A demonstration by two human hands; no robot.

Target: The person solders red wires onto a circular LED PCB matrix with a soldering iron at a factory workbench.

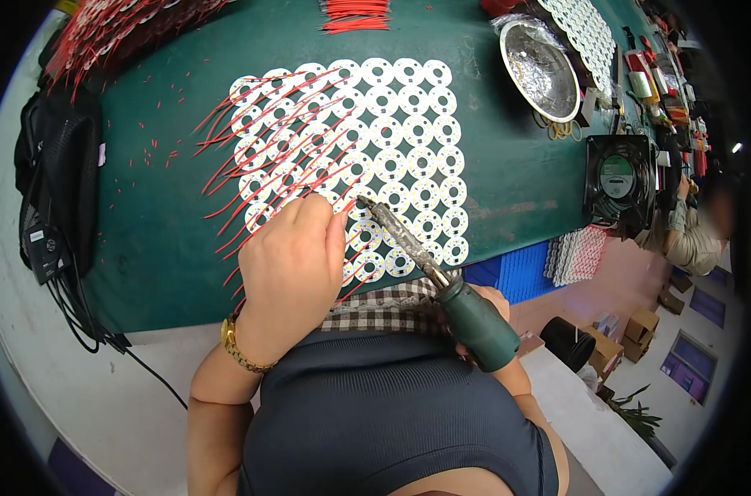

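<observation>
Gripping soldering iron (465, 307) in right hand (494, 300); holding left hand (293, 255) closed over ring boards (389, 154). Cannot identify contents (531, 68) of metal bowl (562, 104).

Mid-frame, your left hand (295, 255) pinches a red wire (350, 206) over white boards (401, 164); right of centre, your right hand (498, 303) grips a soldering iron (464, 312).

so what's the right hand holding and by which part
The right hand holds a soldering iron with a grimy grey metal shaft, gripping it by its rounded dark green handle.
</observation>
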